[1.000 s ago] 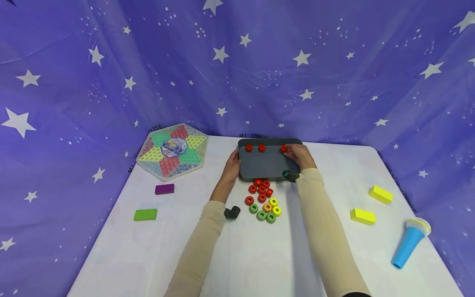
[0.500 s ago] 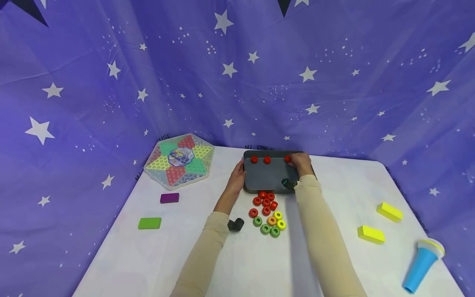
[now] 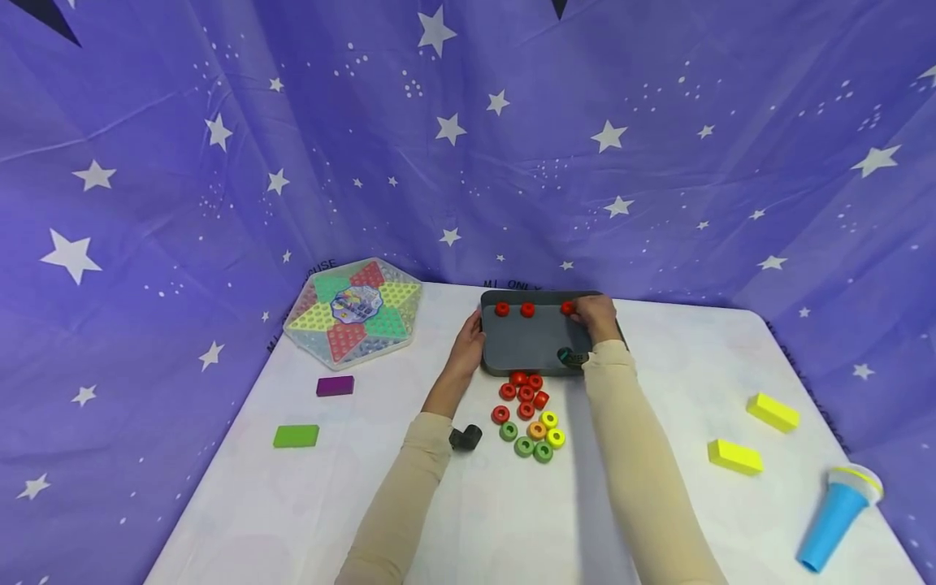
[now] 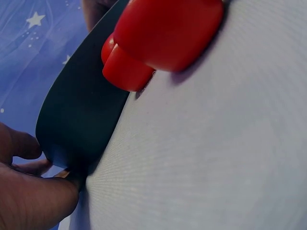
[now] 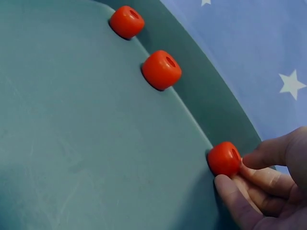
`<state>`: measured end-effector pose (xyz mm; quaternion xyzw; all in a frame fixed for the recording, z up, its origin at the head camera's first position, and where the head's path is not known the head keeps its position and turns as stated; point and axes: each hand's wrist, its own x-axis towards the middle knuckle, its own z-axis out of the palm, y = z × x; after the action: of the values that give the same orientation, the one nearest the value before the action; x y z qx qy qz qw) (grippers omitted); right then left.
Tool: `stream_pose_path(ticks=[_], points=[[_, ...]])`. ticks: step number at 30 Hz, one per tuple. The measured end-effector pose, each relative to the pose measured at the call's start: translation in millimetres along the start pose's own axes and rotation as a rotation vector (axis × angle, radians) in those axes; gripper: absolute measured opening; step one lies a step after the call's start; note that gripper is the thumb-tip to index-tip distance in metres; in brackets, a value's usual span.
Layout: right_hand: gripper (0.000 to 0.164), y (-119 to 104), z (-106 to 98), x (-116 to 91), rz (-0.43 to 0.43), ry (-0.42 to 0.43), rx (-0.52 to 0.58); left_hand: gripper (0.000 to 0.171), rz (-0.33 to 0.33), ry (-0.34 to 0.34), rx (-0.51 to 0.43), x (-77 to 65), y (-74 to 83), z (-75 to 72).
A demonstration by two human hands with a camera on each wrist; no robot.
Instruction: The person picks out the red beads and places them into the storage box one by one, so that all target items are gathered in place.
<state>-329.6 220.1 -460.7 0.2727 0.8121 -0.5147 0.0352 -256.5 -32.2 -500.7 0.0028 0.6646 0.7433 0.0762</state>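
Note:
A shallow dark grey tray (image 3: 522,345) lies near the table's far edge. My left hand (image 3: 466,345) holds its left side; in the left wrist view the thumb and fingers (image 4: 19,143) are at the tray's corner. Inside the tray, my right hand (image 3: 598,318) pinches a red bead (image 5: 224,158) by the far wall, fingertips against its side. Two more red beads, one (image 5: 161,70) nearer and one (image 5: 126,22) farther left, sit along that wall. Just in front of the tray lie several loose red beads (image 3: 526,393), with green (image 3: 524,447), yellow (image 3: 556,439) and orange (image 3: 537,431) ones.
On the left are a hexagonal Chinese checkers board (image 3: 354,313), a purple block (image 3: 335,386) and a green block (image 3: 296,436). Two yellow blocks, one (image 3: 773,413) behind the other (image 3: 734,457), and a blue toy microphone (image 3: 837,520) lie right. A starry purple curtain (image 3: 541,162) hangs behind.
The head view has shifted, moving the whole scene lower in the picture. My right hand stays at the red bead by the tray's far wall; my left hand stays at the tray's side.

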Motion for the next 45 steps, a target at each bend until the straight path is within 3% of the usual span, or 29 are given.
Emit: stream_pose_path(ticks=[4, 8, 16, 29, 45], points=[[0.035, 4.3, -2.8, -2.2, 0.004, -0.025, 0.072, 0.054, -0.017, 0.006, 0.004, 2.7, -5.8, 1.5], [0.035, 6.8, -3.4, -6.3, -0.055, -0.032, 0.159, 0.053, -0.017, 0.027, 0.011, 5.2, -4.7, 2.1], [0.038, 9.7, -13.0, -24.5, -0.16, -0.058, 0.2, 0.054, -0.008, 0.03, -0.008, 9.2, -3.6, 0.2], [0.038, 22.4, -39.7, -79.9, -0.212, -0.205, 0.44, 0.054, -0.018, 0.033, 0.003, 10.8, -1.1, -0.8], [0.037, 58.7, -30.4, -142.6, -0.332, -0.259, 0.281, 0.054, -0.014, 0.018, -0.014, 10.3, 0.1, -0.8]])
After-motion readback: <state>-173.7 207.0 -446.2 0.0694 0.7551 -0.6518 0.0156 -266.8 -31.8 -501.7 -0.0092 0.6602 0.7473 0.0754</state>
